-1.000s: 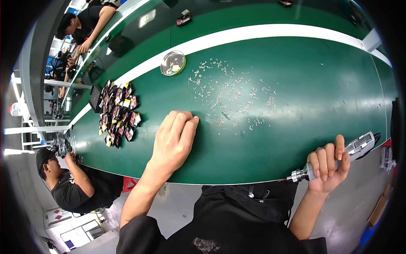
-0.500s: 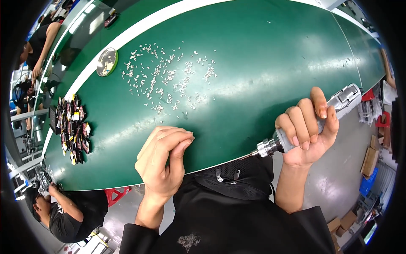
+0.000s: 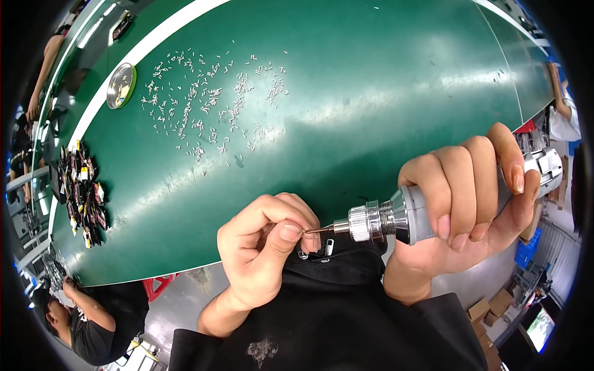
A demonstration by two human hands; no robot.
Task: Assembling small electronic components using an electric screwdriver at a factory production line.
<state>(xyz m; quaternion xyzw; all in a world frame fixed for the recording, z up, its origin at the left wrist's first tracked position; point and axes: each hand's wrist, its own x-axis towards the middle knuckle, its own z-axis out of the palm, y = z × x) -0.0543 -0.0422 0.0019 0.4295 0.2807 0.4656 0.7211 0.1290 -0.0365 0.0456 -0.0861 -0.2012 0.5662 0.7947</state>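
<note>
My right hand (image 3: 461,201) is wrapped round a grey and silver electric screwdriver (image 3: 416,213), holding it nearly level over the near edge of the green table. Its thin bit (image 3: 320,230) points left at my left hand (image 3: 263,250). That hand is closed in a pinch, thumb and fingertips meeting at the tip of the bit. Whatever lies in the pinch is too small and too covered to make out. Small whitish slivers, like tiny screws or pins (image 3: 213,97), lie scattered across the table (image 3: 371,136).
A round green-rimmed dish (image 3: 132,83) stands far left. Nearer sits a pile of small black parts with coloured labels (image 3: 80,191). A co-worker (image 3: 93,321) is at the lower left, beside something red (image 3: 162,285). Cardboard boxes (image 3: 500,302) are on the floor at right.
The screwdriver has come up and left in my right hand. My left hand has moved right and its pinch now meets the bit tip. The view has shifted, so the table things appear further left.
</note>
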